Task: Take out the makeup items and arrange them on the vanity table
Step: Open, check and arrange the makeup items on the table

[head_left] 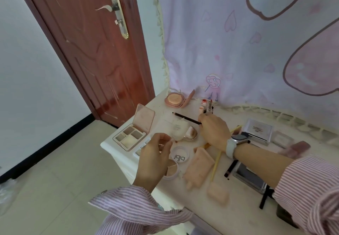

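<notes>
Both sleeves (311,185) are striped pink and white. The tabletop (244,198) is white. The far round compact (174,99) and the open eyeshadow palette (134,129) have pale pink cases, the palette's pans grey-brown and cream. The pencil (185,118) is black. The wall cloth (256,42) is lilac with pink hearts. The door (95,47) is red-brown.

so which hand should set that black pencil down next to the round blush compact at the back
Right. The right hand already pinches the black pencil, whose tip points toward the round blush compact. The left hand sits nearer the front edge, over the small open jar.
</notes>
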Tool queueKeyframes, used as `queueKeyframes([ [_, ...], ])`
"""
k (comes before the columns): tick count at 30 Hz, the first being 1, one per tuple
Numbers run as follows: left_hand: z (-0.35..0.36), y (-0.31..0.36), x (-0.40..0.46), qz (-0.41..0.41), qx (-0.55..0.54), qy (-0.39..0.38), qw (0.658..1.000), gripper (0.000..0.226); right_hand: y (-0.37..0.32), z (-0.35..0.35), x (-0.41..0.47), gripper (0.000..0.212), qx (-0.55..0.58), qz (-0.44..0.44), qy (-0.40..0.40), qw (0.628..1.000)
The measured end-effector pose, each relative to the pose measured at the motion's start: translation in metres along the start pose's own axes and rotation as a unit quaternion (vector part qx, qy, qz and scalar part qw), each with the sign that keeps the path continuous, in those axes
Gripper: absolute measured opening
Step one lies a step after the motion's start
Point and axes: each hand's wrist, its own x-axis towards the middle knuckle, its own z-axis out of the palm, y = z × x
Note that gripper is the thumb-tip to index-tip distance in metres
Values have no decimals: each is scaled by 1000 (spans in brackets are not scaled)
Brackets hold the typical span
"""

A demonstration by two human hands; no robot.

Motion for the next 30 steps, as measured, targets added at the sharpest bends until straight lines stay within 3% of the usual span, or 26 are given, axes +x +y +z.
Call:
queueKeyframes([
  [6,-1,1,5,-8,-7,17,1000,18,4,7,0,25,-52,-45,5,998],
  [8,0,3,8,-31,-47,21,998,23,5,-1,-7,22,114,-58,30,991],
  [9,1,4,8,-36,-59,24,997,24,3,-9,-11,19,231,-52,12,971],
  [11,3,5,8,-31,-71,25,997,29,0,-25,-19,17,390,-52,-85,916],
  [14,10,9,5,-10,-92,19,996,34,-3,-36,-29,14,399,-100,-160,898],
  [18,18,13,4,17,-89,13,996,35,-5,-38,-36,10,426,-115,-126,888],
  [21,20,14,3,53,-23,26,998,26,5,-35,-36,6,391,-83,-76,913],
  [25,23,4,1,118,192,3,974,33,30,-19,-32,34,123,2,16,992],
  [30,32,-6,-6,150,276,-65,947,35,31,1,-25,36,-20,-8,16,1000],
])
